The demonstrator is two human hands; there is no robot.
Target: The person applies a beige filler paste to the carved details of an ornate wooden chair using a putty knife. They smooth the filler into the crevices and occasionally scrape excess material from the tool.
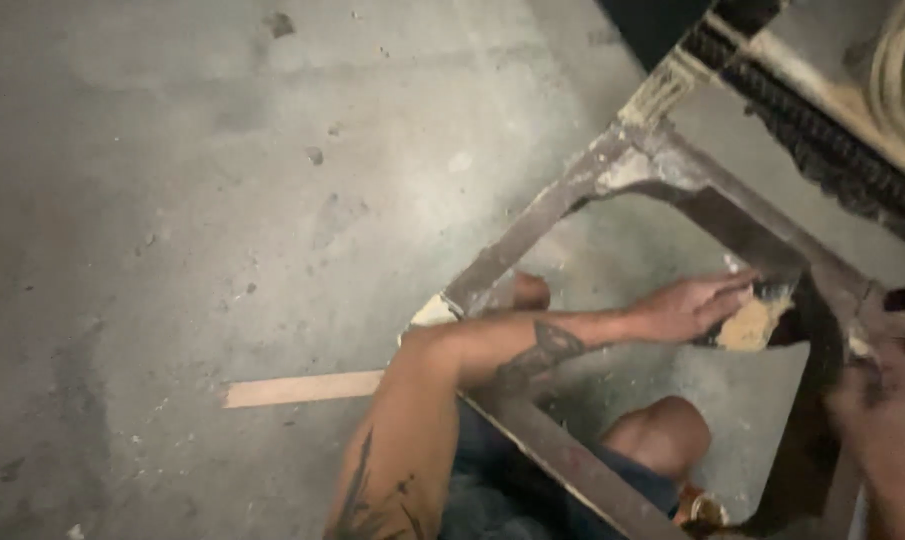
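Observation:
My left hand (pixel 690 305) reaches across from a tattooed forearm and presses a tan, worn abrasive pad (pixel 754 322) against the inner right side of a dark, scuffed frame (pixel 532 235). The fingers lie flat over the pad and hold it to the bar. The frame stands tilted over my lap, its bars streaked with pale paint or filler. My right hand (pixel 884 425) is blurred at the right edge, against the frame's right corner; its grip is unclear. My bare knee (pixel 658 435) shows through the frame's opening.
A stained grey concrete floor (pixel 222 180) fills the left side. A thin wooden strip (pixel 302 388) lies on it near my elbow. At the top right are a dark ribbed strip (pixel 822 150) and a pale coiled hose (pixel 904 70).

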